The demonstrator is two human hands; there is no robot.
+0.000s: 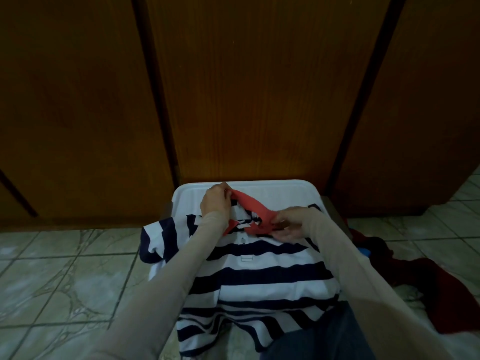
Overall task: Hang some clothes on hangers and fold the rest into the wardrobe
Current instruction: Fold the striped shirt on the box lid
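Note:
A navy-and-white striped polo shirt [259, 276] lies face up over a white plastic lid or tray [280, 189] on the floor, in front of the wardrobe. Its collar [250, 207] is coral red. My left hand [215, 201] pinches the far end of the collar near the tray's back edge. My right hand [288, 227] grips the collar's near right end, just above the buttoned placket. One sleeve [158, 240] spreads to the left over the tiles.
Closed brown wardrobe doors [246, 87] fill the upper view. Grey-green marbled floor tiles [59, 276] lie left. A heap of dark red, white and blue clothes [426, 279] sits to the right. My jeans-clad knee [324, 333] is at the bottom.

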